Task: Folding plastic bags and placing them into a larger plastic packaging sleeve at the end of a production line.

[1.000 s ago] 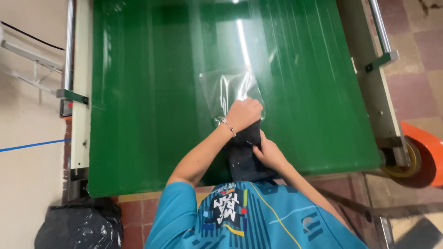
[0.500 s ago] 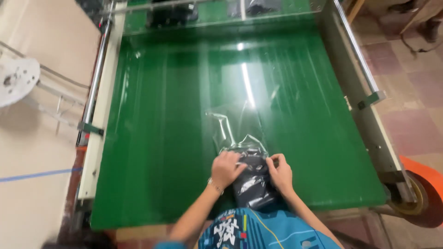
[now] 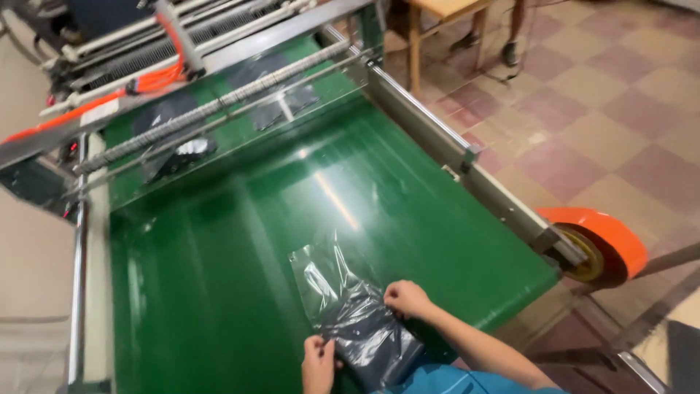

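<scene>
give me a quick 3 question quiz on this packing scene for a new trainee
1. True or false: both hands, the left hand and the right hand, touch the clear plastic bag with the dark folded garment in it.
2. What colour is the conveyor belt under the bag?
A) green
B) grey
C) blue
3. Fill in: the orange wheel guard sits at the belt's near ____ corner, as the person sees it.

Key: 1 true; 2 A; 3 right
</scene>
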